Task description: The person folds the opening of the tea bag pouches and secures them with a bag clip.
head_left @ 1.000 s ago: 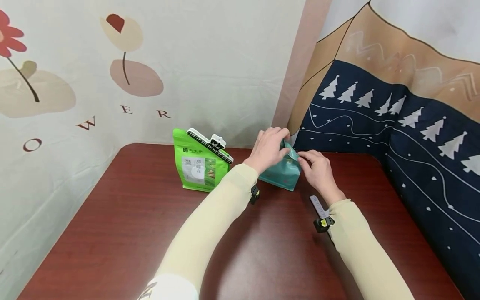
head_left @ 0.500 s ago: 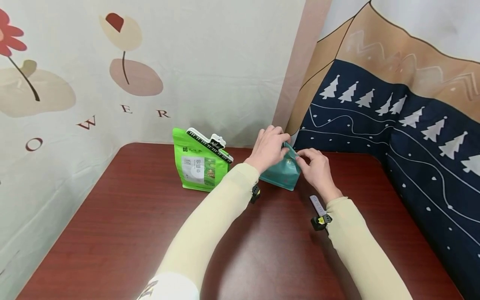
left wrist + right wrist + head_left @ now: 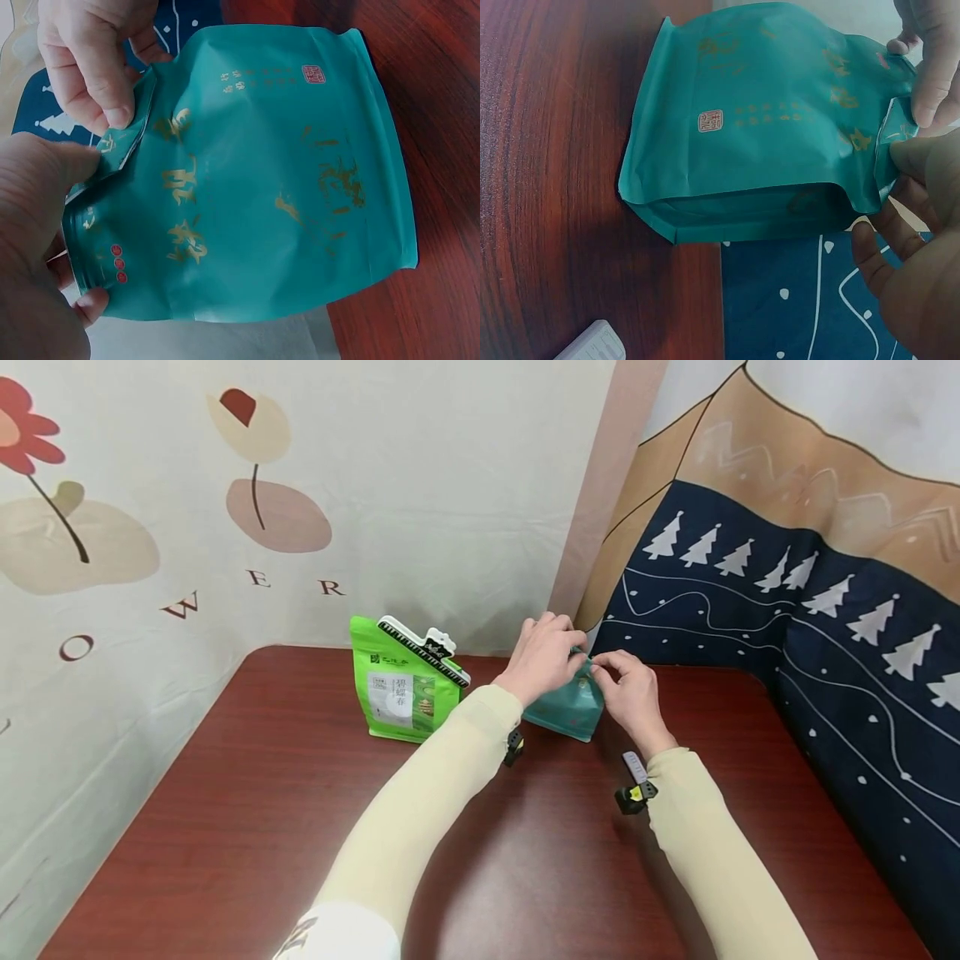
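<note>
A teal pouch [image 3: 564,710] with gold lettering stands at the back of the table, and both hands are at its top edge. My left hand [image 3: 545,653] grips that edge from the left, thumb on the front and fingertips around the far side in the left wrist view. My right hand [image 3: 632,695] pinches the right top corner, which is bent down over the front as a small flap [image 3: 124,146]. In the right wrist view the right thumb [image 3: 911,159] lies on this flap, and the left hand [image 3: 934,67] holds the edge beside it.
Left of the teal pouch stands a bright green pouch [image 3: 382,710], its slanted top closed by a black-and-white clip [image 3: 423,652]. A pale lilac ridged strip [image 3: 634,766] lies on the red-brown table [image 3: 247,827] near the right wrist. Printed cloth hangs behind.
My right hand has shifted slightly left along the top of the teal pouch toward the left hand, and the pouch's top sits lower. The green pouch stays put.
</note>
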Demonstrator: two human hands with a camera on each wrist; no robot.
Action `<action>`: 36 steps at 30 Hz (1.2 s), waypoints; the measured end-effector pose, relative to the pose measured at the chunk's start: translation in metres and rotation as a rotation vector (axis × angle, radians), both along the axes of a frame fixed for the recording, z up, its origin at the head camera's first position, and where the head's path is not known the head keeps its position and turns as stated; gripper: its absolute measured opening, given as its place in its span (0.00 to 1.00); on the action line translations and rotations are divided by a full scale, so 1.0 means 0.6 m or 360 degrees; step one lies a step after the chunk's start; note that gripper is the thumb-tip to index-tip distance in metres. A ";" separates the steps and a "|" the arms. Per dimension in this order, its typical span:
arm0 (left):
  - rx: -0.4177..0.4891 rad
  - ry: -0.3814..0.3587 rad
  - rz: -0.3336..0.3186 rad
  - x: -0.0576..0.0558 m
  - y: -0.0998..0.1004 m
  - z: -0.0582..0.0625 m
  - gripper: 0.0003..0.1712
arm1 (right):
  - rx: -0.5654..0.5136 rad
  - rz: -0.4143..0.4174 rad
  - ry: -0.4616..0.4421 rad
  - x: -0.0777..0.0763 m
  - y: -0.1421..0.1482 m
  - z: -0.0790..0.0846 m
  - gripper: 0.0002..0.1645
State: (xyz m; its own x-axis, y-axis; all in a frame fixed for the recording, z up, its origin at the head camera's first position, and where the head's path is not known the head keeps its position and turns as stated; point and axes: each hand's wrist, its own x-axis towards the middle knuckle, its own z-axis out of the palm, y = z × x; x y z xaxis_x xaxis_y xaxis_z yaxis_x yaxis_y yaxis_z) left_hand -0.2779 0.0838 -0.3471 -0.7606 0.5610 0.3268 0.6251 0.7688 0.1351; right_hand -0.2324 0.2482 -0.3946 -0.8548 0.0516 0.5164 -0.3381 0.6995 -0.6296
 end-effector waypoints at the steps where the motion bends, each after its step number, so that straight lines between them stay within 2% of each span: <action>1: -0.0013 0.0016 0.0001 0.000 0.002 -0.001 0.11 | -0.0001 -0.0002 0.0006 0.000 0.000 -0.001 0.05; 11: -0.0114 0.0115 0.0063 0.000 0.017 -0.003 0.12 | -0.0011 -0.0018 -0.0004 0.000 0.003 -0.006 0.05; 16: -0.0115 0.0072 0.0049 -0.002 0.015 -0.002 0.10 | -0.0023 -0.0022 -0.0057 0.001 0.005 -0.005 0.06; 21: -0.0151 0.0017 0.0046 -0.007 0.005 0.001 0.15 | -0.0001 -0.0003 -0.0133 0.001 0.008 -0.003 0.08; 24: -0.0158 -0.0009 0.0057 -0.010 0.000 0.003 0.14 | 0.0027 0.0017 -0.0162 0.003 0.010 -0.002 0.10; 36: -0.0111 -0.0002 0.0101 -0.016 0.001 0.004 0.11 | 0.0069 0.0025 -0.0243 0.012 0.020 0.000 0.12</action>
State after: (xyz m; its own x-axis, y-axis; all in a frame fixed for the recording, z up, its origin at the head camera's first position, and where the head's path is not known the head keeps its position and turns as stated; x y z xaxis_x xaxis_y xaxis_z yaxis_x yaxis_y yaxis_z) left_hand -0.2874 0.0845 -0.3449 -0.7956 0.5331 0.2877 0.5747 0.8144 0.0802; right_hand -0.2253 0.2599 -0.3944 -0.9240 0.0178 0.3820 -0.2522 0.7225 -0.6438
